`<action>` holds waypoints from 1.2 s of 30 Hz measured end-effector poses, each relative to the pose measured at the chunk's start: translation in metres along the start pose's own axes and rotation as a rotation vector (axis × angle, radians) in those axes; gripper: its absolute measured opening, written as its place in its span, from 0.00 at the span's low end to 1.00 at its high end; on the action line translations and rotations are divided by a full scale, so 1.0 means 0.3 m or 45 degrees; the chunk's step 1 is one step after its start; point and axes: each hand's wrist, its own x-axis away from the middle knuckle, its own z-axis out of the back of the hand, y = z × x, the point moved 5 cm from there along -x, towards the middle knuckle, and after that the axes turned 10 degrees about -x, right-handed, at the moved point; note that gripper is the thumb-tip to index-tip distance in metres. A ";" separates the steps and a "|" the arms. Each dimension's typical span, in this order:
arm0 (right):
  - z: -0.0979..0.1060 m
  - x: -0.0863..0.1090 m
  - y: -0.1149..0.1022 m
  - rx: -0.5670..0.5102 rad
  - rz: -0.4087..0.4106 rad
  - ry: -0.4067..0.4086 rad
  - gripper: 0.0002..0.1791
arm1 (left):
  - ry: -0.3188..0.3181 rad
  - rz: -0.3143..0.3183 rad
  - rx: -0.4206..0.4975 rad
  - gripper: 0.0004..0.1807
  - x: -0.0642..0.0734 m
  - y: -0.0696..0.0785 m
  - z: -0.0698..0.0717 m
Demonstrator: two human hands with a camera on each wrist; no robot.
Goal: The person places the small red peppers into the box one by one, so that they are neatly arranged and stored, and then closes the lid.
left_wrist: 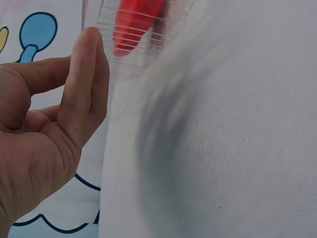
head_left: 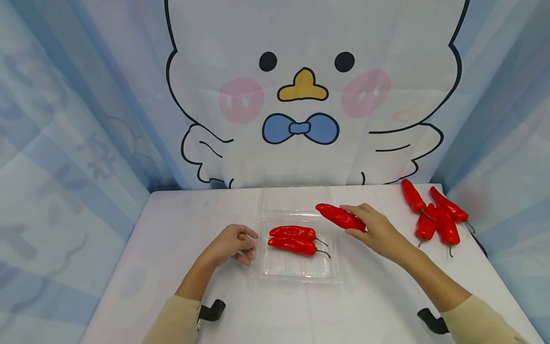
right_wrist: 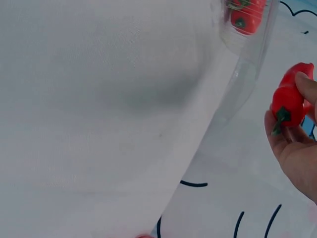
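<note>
My right hand (head_left: 374, 228) grips a red chili pepper (head_left: 339, 216) above the far right part of a clear plastic container (head_left: 301, 276). In the right wrist view, the held pepper (right_wrist: 287, 96) shows its green stem towards the palm, between thumb and fingers. Two more red peppers (head_left: 293, 245) lie side by side inside the container, stems to the right. Beside the container's left edge is my left hand (head_left: 232, 244), holding nothing, its fingers loosely bent. The left wrist view shows this hand (left_wrist: 54, 109) near the container's ribbed wall (left_wrist: 133, 29).
Several red peppers (head_left: 447, 224) lie in a group at the table's far right corner. The container's clear lid (head_left: 294, 198) stretches back towards the printed curtain (head_left: 301, 162). A white cloth covers the table (head_left: 275, 315).
</note>
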 end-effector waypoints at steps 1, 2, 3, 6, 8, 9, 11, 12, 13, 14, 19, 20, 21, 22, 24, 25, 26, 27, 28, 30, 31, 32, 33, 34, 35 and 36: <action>-0.007 -0.001 -0.007 -0.004 0.003 -0.007 0.38 | 0.000 0.001 -0.001 0.15 0.000 0.000 0.000; -0.013 -0.003 -0.013 -0.005 0.005 -0.013 0.38 | -0.002 0.004 0.000 0.15 -0.002 0.000 0.001; -0.020 -0.004 -0.020 -0.009 0.007 -0.020 0.38 | -0.004 0.005 0.003 0.15 -0.003 0.000 0.001; -0.040 -0.009 -0.041 -0.011 0.015 -0.045 0.37 | -0.017 0.002 0.013 0.15 -0.009 -0.001 0.003; -0.055 -0.012 -0.054 -0.007 0.026 -0.063 0.36 | -0.025 0.005 0.023 0.15 -0.013 -0.004 0.003; -0.062 -0.013 -0.060 -0.005 0.035 -0.071 0.36 | -0.029 0.004 0.025 0.15 -0.014 -0.005 0.003; -0.074 -0.016 -0.074 0.004 0.053 -0.085 0.36 | -0.037 0.000 0.027 0.15 -0.015 -0.005 0.003; -0.080 -0.017 -0.080 0.010 0.067 -0.091 0.35 | -0.041 -0.001 0.032 0.15 -0.015 -0.006 0.003; -0.086 -0.018 -0.086 0.017 0.080 -0.097 0.35 | -0.045 -0.005 0.037 0.15 -0.015 -0.006 0.002; -0.092 -0.019 -0.092 0.021 0.094 -0.102 0.35 | -0.048 -0.010 0.039 0.15 -0.015 -0.005 0.002; -0.118 -0.021 -0.118 0.030 0.155 -0.123 0.33 | -0.057 -0.022 0.046 0.14 -0.017 -0.007 0.001; -0.123 -0.020 -0.124 0.028 0.164 -0.126 0.33 | -0.057 -0.021 0.044 0.14 -0.018 -0.008 0.001; -0.128 -0.021 -0.128 0.033 0.170 -0.128 0.33 | -0.056 -0.020 0.043 0.14 -0.018 -0.009 0.001; -0.133 -0.020 -0.132 0.039 0.178 -0.128 0.33 | -0.055 -0.019 0.042 0.14 -0.019 -0.009 0.000; -0.143 -0.020 -0.141 0.057 0.192 -0.128 0.33 | -0.052 -0.016 0.040 0.14 -0.021 -0.009 0.000; -0.148 -0.021 -0.144 0.064 0.194 -0.128 0.32 | -0.051 -0.015 0.038 0.14 -0.021 -0.010 -0.001; -0.153 -0.022 -0.148 0.072 0.200 -0.130 0.32 | -0.049 -0.013 0.035 0.14 -0.022 -0.010 -0.001; -0.158 -0.023 -0.152 0.073 0.200 -0.132 0.32 | -0.048 -0.011 0.032 0.14 -0.022 -0.010 -0.001; -0.162 -0.023 -0.155 0.071 0.202 -0.135 0.32 | -0.047 -0.009 0.030 0.14 -0.023 -0.010 -0.001; -0.171 -0.024 -0.162 0.059 0.204 -0.142 0.31 | -0.044 -0.007 0.025 0.14 -0.023 -0.009 -0.001; -0.176 -0.024 -0.165 0.054 0.202 -0.148 0.31 | -0.043 -0.006 0.021 0.14 -0.022 -0.009 -0.001; -0.181 -0.024 -0.168 0.047 0.202 -0.155 0.31 | -0.042 -0.005 0.018 0.14 -0.021 -0.008 -0.001; -0.186 -0.023 -0.170 0.043 0.200 -0.164 0.31 | -0.040 -0.005 0.015 0.14 -0.020 -0.008 -0.001; -0.192 -0.023 -0.172 0.041 0.198 -0.172 0.31 | -0.037 -0.004 0.012 0.14 -0.018 -0.006 -0.001; -0.197 -0.022 -0.174 0.039 0.200 -0.178 0.30 | -0.035 -0.003 0.010 0.14 -0.017 -0.006 -0.001; -0.201 -0.021 -0.176 0.036 0.196 -0.187 0.30 | -0.034 -0.002 0.006 0.14 -0.015 -0.005 -0.001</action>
